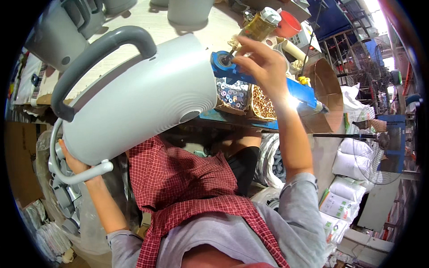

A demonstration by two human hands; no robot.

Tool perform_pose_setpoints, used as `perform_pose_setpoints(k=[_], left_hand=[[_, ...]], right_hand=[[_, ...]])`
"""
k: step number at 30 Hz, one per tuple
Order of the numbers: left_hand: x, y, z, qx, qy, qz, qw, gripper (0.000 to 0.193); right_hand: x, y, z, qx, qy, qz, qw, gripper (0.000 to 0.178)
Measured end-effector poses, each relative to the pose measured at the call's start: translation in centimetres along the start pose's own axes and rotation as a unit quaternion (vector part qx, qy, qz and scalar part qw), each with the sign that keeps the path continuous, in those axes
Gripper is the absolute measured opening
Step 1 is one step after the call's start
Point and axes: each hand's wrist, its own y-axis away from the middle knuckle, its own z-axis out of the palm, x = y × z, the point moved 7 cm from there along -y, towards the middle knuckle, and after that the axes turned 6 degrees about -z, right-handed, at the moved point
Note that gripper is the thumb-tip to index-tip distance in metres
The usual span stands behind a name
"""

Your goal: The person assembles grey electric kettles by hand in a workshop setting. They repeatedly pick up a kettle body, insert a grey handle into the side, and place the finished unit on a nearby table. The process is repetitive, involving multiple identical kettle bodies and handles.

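Note:
A large light-grey plastic jug (pixel 147 98) with a dark-grey side handle (pixel 103 49) lies tilted across the front of the bench. A thin, pale curved bail (pixel 85 176) hangs at its lower left end. My left hand (pixel 73 160) grips that end from beneath, its fingers partly hidden by the jug. The jug's other end rests against a blue bench machine (pixel 223 67) with a dark metal rod. Close to this rod is my right hand (pixel 263 62), fingers bent and drawn together; anything small between the fingertips cannot be made out.
Below the machine stand a box of washers (pixel 232 94) and a box of copper-coloured rivets (pixel 262 103). Behind are a bottle of yellowish liquid (pixel 259 26) and a red cup (pixel 288 24). More grey jugs (pixel 58 38) occupy the bench. White sacks (pixel 342 201) and a fan (pixel 371 152) stand right.

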Motion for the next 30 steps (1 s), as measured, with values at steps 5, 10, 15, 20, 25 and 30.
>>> perform_pose_setpoints(k=[5,10,15,20,25,30], left_hand=[[1.3,1.3,-1.1,-0.021,0.037,-0.020,0.999,0.050],[1.9,2.0,0.4,0.030,-0.026,0.031,0.999,0.049],[1.4,1.8,0.4,0.031,-0.019,0.025,0.999,0.046],[0.9,1.7,-0.1,0.025,-0.023,0.004,0.999,0.047],[0.5,1.1,-0.4,0.034,0.015,-0.021,0.999,0.048],[0.1,0.0,-0.1,-0.014,0.009,-0.013,1.000,0.050]], right_hand=[[3.3,7.8,0.5,-0.068,0.085,0.025,0.994,0.013],[8.0,9.5,3.3,-0.183,0.281,-0.086,0.938,0.009],[9.1,9.6,4.6,-0.216,0.318,-0.113,0.916,0.009],[8.8,10.3,2.0,-0.106,0.287,-0.119,0.945,0.012],[-0.4,7.7,0.1,0.014,0.201,-0.197,0.959,0.022],[-6.4,2.3,-0.9,0.160,0.239,-0.343,0.894,0.024]])
